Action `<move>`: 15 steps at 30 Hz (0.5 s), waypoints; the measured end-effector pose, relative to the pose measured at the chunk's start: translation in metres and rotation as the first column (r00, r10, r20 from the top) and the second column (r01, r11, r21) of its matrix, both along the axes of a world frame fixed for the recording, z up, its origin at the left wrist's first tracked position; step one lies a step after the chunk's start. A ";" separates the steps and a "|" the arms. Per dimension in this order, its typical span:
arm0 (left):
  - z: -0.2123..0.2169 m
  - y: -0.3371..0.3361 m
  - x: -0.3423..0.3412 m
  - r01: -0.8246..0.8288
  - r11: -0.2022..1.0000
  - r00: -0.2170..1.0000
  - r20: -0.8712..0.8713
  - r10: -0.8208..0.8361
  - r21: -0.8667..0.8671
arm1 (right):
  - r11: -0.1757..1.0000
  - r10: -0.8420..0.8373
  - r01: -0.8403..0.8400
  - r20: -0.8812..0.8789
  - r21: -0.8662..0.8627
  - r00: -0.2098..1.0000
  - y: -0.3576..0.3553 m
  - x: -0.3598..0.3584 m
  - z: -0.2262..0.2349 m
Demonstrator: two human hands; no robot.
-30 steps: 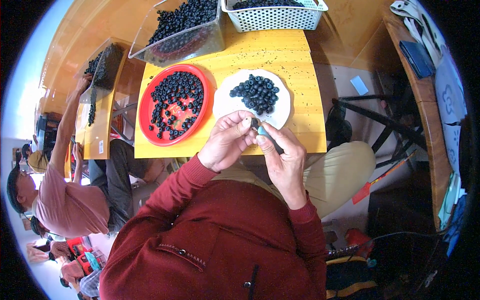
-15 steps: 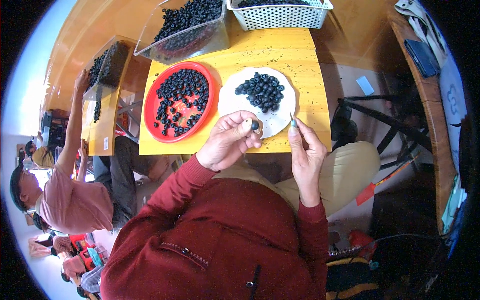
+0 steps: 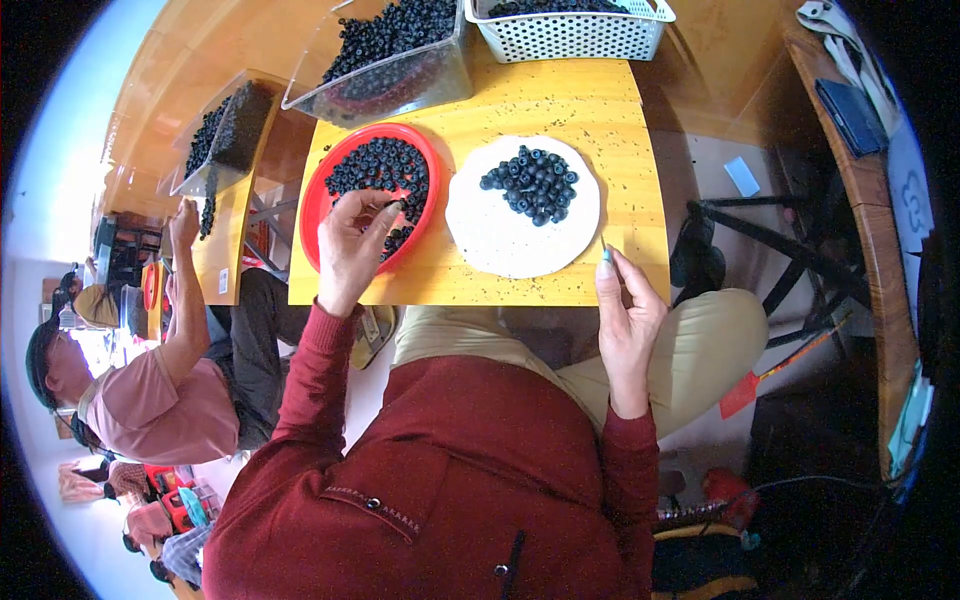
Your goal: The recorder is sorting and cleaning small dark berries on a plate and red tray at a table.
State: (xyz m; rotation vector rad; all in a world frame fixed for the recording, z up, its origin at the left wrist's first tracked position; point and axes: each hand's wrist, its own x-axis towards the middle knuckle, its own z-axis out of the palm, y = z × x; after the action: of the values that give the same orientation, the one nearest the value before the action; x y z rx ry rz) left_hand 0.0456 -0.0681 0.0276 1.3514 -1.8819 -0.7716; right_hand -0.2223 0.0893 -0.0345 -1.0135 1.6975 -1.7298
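Observation:
My left hand (image 3: 350, 245) is over the red plate (image 3: 434, 168), thumb and forefinger pinched at a small dark ball. Several round black bead-like balls (image 3: 380, 160) lie spread in that plate, partly hidden by my fingers. To its right, a white plate (image 3: 495, 250) with a wavy rim carries a heap of similar black balls (image 3: 540, 185). Just off this plate's lower right edge, my right hand (image 3: 630, 325) grips a thin pointed tool (image 3: 605, 253) between thumb and forefinger. Only its narrow bluish tip end shows.
A clear plastic bin (image 3: 400, 95) and a white perforated basket (image 3: 570, 40), both with black balls, stand at the table's (image 3: 630, 130) far side. Dark crumbs dot the tabletop. On the left, another person (image 3: 160, 400) sits by a second table with a similar bin (image 3: 235, 130).
My left hand has moved left from above the white plate's near edge to the red plate. My right hand stays right of the white plate with the tool. The view has shifted slightly.

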 end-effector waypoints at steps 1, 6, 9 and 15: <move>0.006 -0.003 0.003 -0.023 1.000 0.995 0.094 0.023 -0.011 | 1.000 0.002 -0.002 0.002 0.013 1.000 0.000 0.000 0.000; -0.005 -0.004 -0.014 0.104 0.954 0.970 0.241 -0.035 -0.280 | 1.000 0.005 -0.005 0.017 0.002 1.000 0.003 0.000 0.002; -0.009 0.004 -0.042 0.316 0.889 0.927 0.309 -0.214 -0.332 | 1.000 0.002 -0.002 0.009 0.006 1.000 0.007 0.000 0.000; -0.019 -0.002 -0.093 0.522 0.769 0.823 0.453 -0.342 -0.369 | 1.000 -0.008 0.008 0.034 -0.006 0.999 0.014 -0.003 -0.001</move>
State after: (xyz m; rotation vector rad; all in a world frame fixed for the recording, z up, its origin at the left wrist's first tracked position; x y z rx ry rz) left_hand -0.0473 -0.0704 0.0091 0.7646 -2.5297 -0.2198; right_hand -0.2250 0.1038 -0.0357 -0.9759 1.6788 -1.7483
